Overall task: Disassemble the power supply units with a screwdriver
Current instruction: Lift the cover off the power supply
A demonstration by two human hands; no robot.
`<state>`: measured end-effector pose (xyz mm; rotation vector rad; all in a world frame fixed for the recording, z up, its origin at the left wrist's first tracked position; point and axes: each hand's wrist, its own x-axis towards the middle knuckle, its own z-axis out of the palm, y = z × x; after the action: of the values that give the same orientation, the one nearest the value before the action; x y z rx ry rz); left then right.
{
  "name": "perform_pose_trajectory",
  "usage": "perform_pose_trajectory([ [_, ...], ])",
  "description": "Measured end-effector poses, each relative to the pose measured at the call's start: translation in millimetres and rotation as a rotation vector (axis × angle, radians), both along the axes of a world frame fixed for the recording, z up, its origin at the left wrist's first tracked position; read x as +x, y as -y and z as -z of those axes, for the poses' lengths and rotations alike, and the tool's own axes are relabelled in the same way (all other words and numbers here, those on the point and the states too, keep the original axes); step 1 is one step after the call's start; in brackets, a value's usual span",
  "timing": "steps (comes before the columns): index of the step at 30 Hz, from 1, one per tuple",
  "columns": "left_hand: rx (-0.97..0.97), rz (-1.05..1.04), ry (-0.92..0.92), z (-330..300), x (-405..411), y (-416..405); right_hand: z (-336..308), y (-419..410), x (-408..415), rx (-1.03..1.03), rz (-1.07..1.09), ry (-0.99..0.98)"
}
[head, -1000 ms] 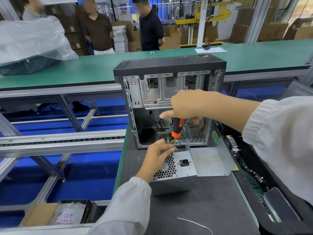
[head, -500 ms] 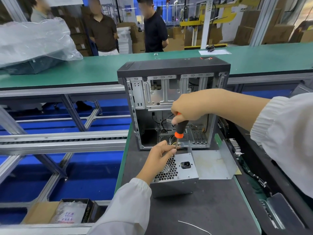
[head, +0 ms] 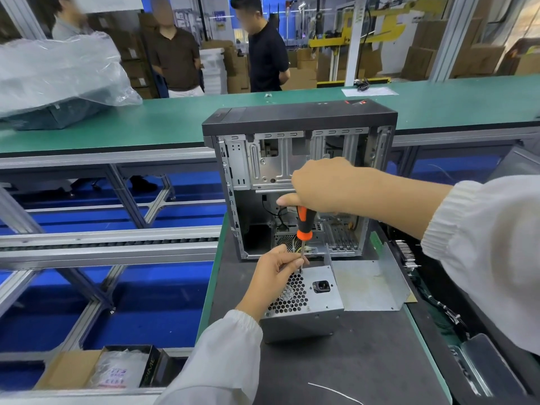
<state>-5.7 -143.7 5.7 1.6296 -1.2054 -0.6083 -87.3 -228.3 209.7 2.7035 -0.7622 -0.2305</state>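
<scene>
Grip: the right hand clasps the screwdriver while the left hand pinches its shaft on the power supply; a tilt could slip the tip off the screw.

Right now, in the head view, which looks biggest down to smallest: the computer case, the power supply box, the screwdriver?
1. computer case
2. power supply box, nearer the camera yet still smaller
3. screwdriver, partly hidden by the right hand

1. Single head-worn view, looking forward and down from above the dark work mat
2. Close over both hands; wide angle reaching back to the green conveyor
3. No second view to overlap
</scene>
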Motion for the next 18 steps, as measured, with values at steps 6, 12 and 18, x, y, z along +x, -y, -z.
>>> perform_pose_trajectory([
  [6,-0.032,0.023,-0.018,-1.7,4.1,0.8,-5.3,1.7,0.8,0.174,-0.059,-0.158],
  [12,-0.085,0.026,-0.012,-6.6,0.5,5.3,-12.4,12.5,-6.1,0.233,-0.049,-0.202],
  [18,-0.118,-0.017,-0.034,0.0,0.5,6.3,-12.7,15.5,-8.0,0.251,-0.252,-0.137],
])
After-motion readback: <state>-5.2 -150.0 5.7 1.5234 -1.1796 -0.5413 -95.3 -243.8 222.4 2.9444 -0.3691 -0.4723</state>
